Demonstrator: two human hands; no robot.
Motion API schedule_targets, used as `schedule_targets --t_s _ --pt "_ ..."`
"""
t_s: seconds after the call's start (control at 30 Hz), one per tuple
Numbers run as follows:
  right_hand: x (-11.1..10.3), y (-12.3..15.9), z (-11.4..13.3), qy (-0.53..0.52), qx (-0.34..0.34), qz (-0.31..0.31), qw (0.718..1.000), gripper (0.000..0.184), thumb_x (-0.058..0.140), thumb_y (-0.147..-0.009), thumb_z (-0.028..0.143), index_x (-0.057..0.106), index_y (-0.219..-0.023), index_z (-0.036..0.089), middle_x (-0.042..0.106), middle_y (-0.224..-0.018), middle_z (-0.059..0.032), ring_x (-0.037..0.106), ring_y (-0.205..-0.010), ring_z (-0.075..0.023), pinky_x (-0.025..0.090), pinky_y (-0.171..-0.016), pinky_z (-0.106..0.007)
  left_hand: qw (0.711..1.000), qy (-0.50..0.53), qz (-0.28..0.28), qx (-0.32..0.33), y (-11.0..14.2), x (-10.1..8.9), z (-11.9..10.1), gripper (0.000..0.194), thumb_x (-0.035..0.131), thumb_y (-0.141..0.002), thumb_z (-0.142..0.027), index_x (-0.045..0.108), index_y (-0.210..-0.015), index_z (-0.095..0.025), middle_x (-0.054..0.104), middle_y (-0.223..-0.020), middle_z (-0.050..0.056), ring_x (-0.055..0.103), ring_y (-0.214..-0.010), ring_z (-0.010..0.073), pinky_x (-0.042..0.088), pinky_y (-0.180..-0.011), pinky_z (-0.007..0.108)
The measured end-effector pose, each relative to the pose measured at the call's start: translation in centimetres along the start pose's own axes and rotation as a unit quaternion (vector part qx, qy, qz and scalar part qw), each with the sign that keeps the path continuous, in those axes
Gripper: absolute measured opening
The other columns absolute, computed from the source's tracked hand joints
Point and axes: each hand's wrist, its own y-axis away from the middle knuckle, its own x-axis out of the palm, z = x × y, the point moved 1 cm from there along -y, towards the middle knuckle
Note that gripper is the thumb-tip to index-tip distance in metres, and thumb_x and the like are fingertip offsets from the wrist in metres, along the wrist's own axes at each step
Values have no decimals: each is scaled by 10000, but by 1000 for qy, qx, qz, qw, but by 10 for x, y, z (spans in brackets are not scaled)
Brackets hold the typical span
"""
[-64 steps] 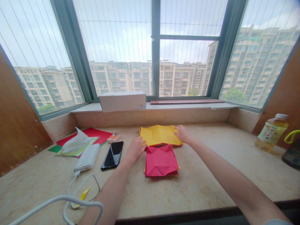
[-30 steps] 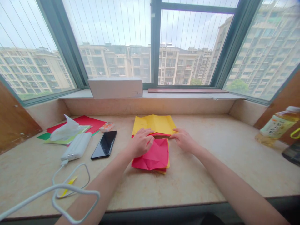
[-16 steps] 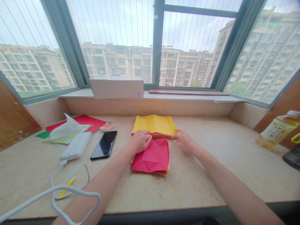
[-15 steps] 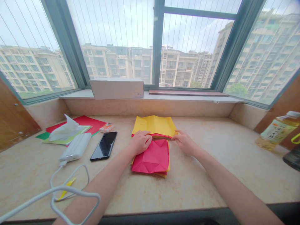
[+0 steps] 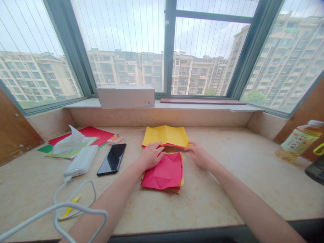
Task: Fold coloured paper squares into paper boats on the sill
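At twelve o'clock you have a wide stack of yellow sheets (image 5: 165, 135), ridged along its middle crease, red showing at the near edge. At its six o'clock, closer to you, lies a squarish pile of folded paper (image 5: 167, 171), creased red on top, yellow peeking out at five.

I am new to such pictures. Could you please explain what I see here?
No machine: these are a person's two bare hands, seen by one camera worn on the head, looking forward and down. The left hand lies over the near edge of the yellow paper stack and a corner of the folded red paper. The right hand is at the yellow stack's near right corner; any pinch is unclear. On the counter, at left, are a phone, a power bank with a cable and a tissue packet. A bottle is at right.
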Motion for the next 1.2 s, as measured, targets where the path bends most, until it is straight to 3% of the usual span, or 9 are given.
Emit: schedule_targets --t_s 0.23,0.4,0.5,0.7,0.9,1.0,1.1,1.2 --pt "-1 -7 12 9 -17 -34 999 329 480 -898 99 744 -1071 193 581 -1349 -130 552 -1261 -254 417 -1069 -384 999 -44 -8 -8 0 1 4 447 383 -988 -390 663 -1238 -147 465 -1485 170 417 -1382 324 309 -1145 534" --pt "-11 4 43 -15 -55 -57 997 271 489 -962 270 745 -998 188 720 -1074 -112 659 -1033 -240 473 -953 -373 998 -33 -41 36 3 -5 -6 420 398 -989 -388 670 -1223 -170 474 -1478 162 397 -1396 303 290 -1158 527" --pt "-11 12 56 -32 -53 -41 997 296 488 -970 335 745 -964 191 747 -975 -99 676 -942 -241 490 -885 -376 997 -21 -25 70 7 -9 -12 393 408 -989 -391 675 -1210 -207 499 -1463 132 422 -1379 297 313 -1146 525" --pt "-1 19 63 -68 -40 -17 997 279 573 -908 346 711 -1092 188 741 -1064 -102 670 -984 -258 498 -889 -401 996 -10 -15 85 9 -8 -16 368 432 -984 -351 667 -1211 -180 497 -1459 156 433 -1375 298 341 -1139 505" --pt "8 20 54 -85 -23 -17 996 375 610 -854 285 658 -1210 178 727 -1115 -105 674 -899 -240 521 -855 -404 995 13 -20 98 4 -1 -21 387 391 -1004 -349 608 -1282 -191 521 -1442 134 471 -1345 262 380 -1118 467" --pt "8 20 52 -96 -21 -15 995 379 615 -849 285 658 -1210 179 732 -1080 -95 675 -910 -240 526 -848 -393 996 5 -43 80 1 0 -18 409 373 -1008 -348 562 -1331 -181 515 -1449 135 452 -1361 259 354 -1133 471" --pt "7 20 53 -89 -16 -16 996 331 632 -838 285 688 -1147 180 739 -1013 -89 674 -892 -243 525 -832 -395 996 -28 -78 16 -1 0 -9 420 364 -1009 -369 581 -1294 -150 530 -1426 161 434 -1369 281 322 -1139 492" --pt "5 19 55 -85 -21 -15 996 254 640 -827 264 711 -1057 184 740 -1003 -87 667 -874 -233 519 -822 -387 994 -56 -79 -49 -3 2 2 438 341 -1013 -376 582 -1274 -119 568 -1370 187 481 -1320 293 349 -1104 495"
